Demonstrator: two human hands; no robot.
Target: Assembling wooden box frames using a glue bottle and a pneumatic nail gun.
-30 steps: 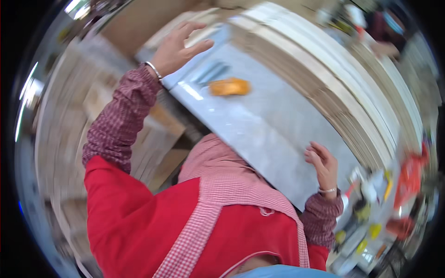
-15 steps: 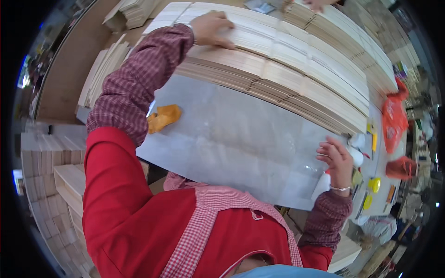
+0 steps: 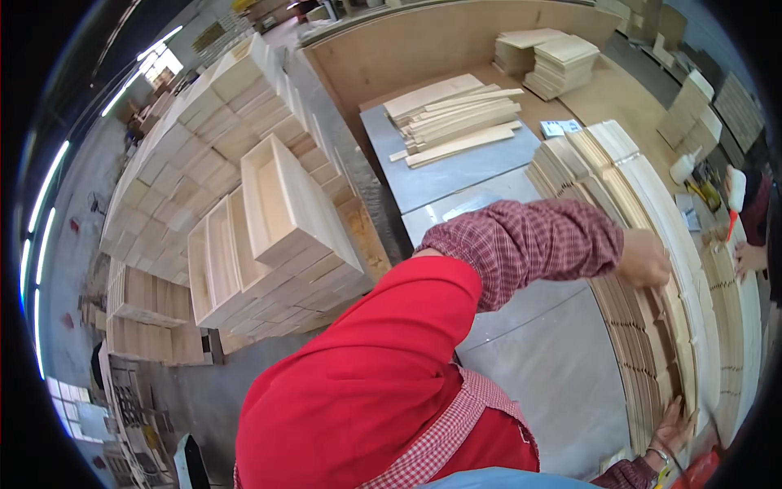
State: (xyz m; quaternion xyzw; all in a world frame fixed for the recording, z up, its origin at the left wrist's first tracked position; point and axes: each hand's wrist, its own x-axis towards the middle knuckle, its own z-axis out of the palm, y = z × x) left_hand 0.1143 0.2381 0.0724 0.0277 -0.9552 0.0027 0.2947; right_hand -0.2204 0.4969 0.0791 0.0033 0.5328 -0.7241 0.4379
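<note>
Head view: both hands are at the long row of thin wooden boards (image 3: 626, 336), which curves down the right side of the grey-topped desk (image 3: 547, 371). The left hand (image 3: 643, 259) is about midway along the row, reached by an arm stretched across the desk. Its fingers bend downward over the upper edges of the boards, so the boards lie directly under and just beside it; the fingertips are partly hidden, and I cannot tell whether it grips one. The right hand (image 3: 673, 429) is at the near end of the same row, partly open, its fingers reaching up against the boards. Whether it has hold of any cannot be told either. Between the two hands, a narrow, shadowed gap runs lengthwise along the row, with a paler band of boards (image 3: 684, 265) on its far side.

Farther along the desk, loose slats (image 3: 460, 122) lie in an untidy pile, and two short stacks of boards (image 3: 562, 63) stand beyond them. To the person's left, open wooden boxes (image 3: 285, 204) are piled high. A co-worker's hand (image 3: 749, 259) is at the right rim, near a white bottle with a red nozzle (image 3: 736, 189).
</note>
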